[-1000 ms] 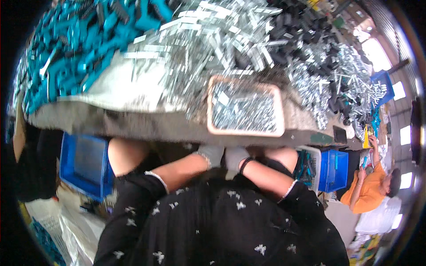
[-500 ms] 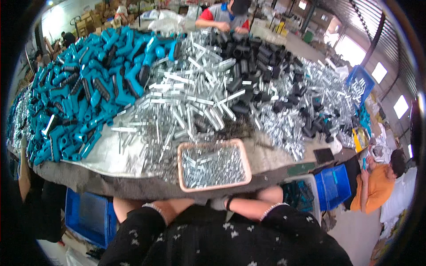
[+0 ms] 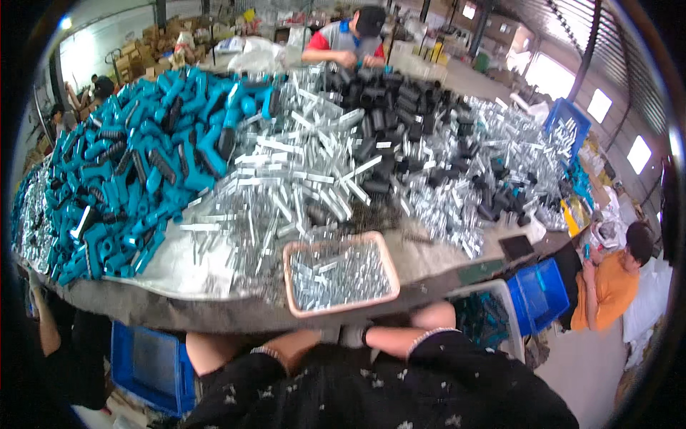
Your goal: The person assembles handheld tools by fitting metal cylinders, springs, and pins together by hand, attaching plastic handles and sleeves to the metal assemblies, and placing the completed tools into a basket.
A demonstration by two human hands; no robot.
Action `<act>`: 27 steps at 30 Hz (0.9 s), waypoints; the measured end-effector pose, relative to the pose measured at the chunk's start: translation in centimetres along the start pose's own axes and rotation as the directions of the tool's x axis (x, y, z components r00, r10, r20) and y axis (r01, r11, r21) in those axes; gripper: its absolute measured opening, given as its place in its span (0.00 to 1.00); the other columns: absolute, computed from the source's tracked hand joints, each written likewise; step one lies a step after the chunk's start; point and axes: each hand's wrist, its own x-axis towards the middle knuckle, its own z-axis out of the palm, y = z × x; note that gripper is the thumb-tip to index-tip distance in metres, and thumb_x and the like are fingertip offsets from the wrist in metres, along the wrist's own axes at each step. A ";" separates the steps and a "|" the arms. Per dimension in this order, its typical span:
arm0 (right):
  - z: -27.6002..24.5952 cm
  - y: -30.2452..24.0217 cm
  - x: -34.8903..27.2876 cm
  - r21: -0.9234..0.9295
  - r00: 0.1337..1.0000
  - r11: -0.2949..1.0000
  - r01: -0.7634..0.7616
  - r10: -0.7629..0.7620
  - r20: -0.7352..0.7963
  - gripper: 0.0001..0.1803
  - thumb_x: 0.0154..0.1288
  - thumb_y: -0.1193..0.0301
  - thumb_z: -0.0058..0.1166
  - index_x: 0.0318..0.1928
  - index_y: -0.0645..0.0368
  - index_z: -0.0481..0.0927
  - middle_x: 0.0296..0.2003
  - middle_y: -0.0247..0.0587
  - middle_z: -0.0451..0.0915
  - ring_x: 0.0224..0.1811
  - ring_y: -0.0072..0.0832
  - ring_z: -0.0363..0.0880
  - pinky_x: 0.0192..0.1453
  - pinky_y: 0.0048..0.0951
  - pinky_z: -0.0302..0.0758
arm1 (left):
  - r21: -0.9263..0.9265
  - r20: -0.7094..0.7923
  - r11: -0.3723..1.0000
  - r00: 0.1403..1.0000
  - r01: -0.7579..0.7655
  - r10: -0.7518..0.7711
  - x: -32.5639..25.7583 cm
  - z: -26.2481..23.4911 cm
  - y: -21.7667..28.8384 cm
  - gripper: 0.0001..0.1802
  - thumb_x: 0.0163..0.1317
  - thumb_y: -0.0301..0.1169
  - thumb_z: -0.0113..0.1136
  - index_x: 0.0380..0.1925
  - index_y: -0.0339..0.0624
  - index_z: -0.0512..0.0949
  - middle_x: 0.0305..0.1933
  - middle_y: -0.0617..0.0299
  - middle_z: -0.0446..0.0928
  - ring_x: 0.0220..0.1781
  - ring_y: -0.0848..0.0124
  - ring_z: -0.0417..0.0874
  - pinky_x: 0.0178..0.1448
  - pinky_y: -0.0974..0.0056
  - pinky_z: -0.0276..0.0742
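My left hand and my right hand are close together in front of my body, just below the table's near edge. Both look grey, as if gloved, and a dark band circles the right wrist. Their fingers are too small and blurred to make out, and I cannot see anything held. Nearest to them, on the table edge above, is a pale pink plastic tray filled with small shiny metal pieces. Behind it spreads a heap of silvery metal parts.
Teal plastic grip-shaped parts heap up at left, black cylindrical parts at the back. Blue crates stand below left; a blue bin is below right. Co-workers sit across the table and at right; another's arm shows at left.
My view has shifted slightly, so the table and heaps sit lower in the picture. My hands stay together below the table edge. Nothing else has plainly moved.
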 end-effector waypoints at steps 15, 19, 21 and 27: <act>-12.3 -7.1 -7.0 0.196 0.941 0.929 -0.315 0.333 -0.067 0.23 0.64 0.60 0.50 0.56 0.55 0.81 0.55 0.54 0.81 0.56 0.48 0.81 0.63 0.46 0.74 | -0.047 0.083 0.999 0.997 0.011 -0.007 1.5 -3.1 -0.1 0.43 0.49 0.51 0.69 0.63 0.42 0.72 0.66 0.45 0.72 0.67 0.50 0.71 0.70 0.49 0.66; -12.4 -7.1 -6.5 0.232 0.967 0.957 -0.174 0.211 -0.144 0.22 0.65 0.59 0.48 0.53 0.55 0.84 0.59 0.51 0.79 0.62 0.45 0.77 0.64 0.46 0.72 | -0.087 0.102 0.991 0.990 0.106 -0.097 0.3 -2.9 0.2 0.43 0.49 0.52 0.69 0.64 0.42 0.72 0.67 0.46 0.72 0.68 0.50 0.71 0.71 0.49 0.65; -6.5 -6.0 -2.4 0.255 0.894 0.891 -0.375 0.421 -0.155 0.22 0.66 0.58 0.45 0.51 0.57 0.84 0.58 0.52 0.79 0.61 0.44 0.78 0.63 0.46 0.72 | -0.101 0.089 0.982 0.985 0.157 -0.149 0.1 -2.7 -0.2 0.43 0.49 0.52 0.70 0.64 0.42 0.72 0.67 0.46 0.71 0.68 0.50 0.70 0.71 0.49 0.65; -6.4 -3.6 -1.7 -0.142 0.985 0.989 -0.049 0.071 0.154 0.26 0.71 0.56 0.40 0.60 0.56 0.79 0.64 0.54 0.74 0.66 0.45 0.73 0.70 0.41 0.67 | -0.160 0.082 0.960 0.972 0.229 -0.219 -1.6 -3.4 -0.1 0.44 0.49 0.53 0.70 0.64 0.42 0.72 0.68 0.46 0.71 0.69 0.51 0.69 0.72 0.49 0.63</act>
